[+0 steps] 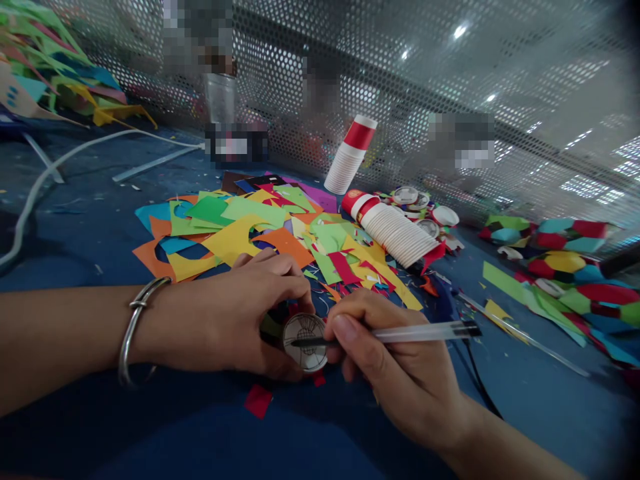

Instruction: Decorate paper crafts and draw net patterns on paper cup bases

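My left hand [240, 313], with a silver bangle at the wrist, curls its fingers and thumb around a small paper cup [306, 360]. The cup's round white end faces up at me and bears dark drawn lines, with some in a grid. The hand hides most of its side. In my right hand [390, 373] a pen [425, 332] with a clear barrel and black cap end is pinched between thumb and fingers. Its dark tip points left and lies over the white disc; I cannot tell if it touches. A red paper scrap [259, 401] lies just below.
Cut coloured paper [235, 240] is heaped beyond my hands. One stack of red-and-white cups [395, 230] lies on its side; another stack [350, 155] leans behind. Colourful paper-covered pieces [570, 267] sit at right. A white cable [50, 170] crosses the left. A perforated metal screen [285, 73] borders the back.
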The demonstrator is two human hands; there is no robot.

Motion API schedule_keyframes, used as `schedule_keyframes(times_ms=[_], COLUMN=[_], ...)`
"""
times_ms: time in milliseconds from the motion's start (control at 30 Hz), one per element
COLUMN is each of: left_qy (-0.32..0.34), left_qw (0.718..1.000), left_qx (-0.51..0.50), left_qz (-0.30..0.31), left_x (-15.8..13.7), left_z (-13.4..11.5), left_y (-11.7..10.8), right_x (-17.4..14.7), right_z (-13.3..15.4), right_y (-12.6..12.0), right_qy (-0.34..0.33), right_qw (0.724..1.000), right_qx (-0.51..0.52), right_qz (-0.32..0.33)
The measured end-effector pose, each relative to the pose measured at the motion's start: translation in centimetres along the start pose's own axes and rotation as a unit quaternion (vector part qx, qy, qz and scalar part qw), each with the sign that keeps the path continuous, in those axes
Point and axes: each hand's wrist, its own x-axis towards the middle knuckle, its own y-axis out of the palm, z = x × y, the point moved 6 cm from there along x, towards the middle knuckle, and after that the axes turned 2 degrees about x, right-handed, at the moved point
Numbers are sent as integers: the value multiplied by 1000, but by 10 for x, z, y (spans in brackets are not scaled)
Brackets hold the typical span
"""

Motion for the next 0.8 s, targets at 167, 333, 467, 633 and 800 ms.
schedule_keyframes(times_ms=[167, 333, 467, 633, 800], left_qy=[-11, -7, -3, 22, 35], left_qw=[1000, 1000, 1000, 999, 999], left_qx=[8, 15, 17, 21, 31], left_qz=[7, 4, 4, -19, -27], left_x=[0, 1, 2, 0, -1], left_z=[-3, -2, -2, -2, -1], left_y=[-2, -1, -1, -1, 0], right_x=[-2, -2, -3, -1, -3], right_z=[-4, -4, -4, -5, -9], right_y=[-4, -3, -1, 5, 3], right_qy=[13, 11, 15, 21, 36], right_qw=[1000, 1000, 1000, 1000, 999], right_qx=[-8, -11, -8, 12, 33], right_qz=[-9, -4, 1, 15, 5])
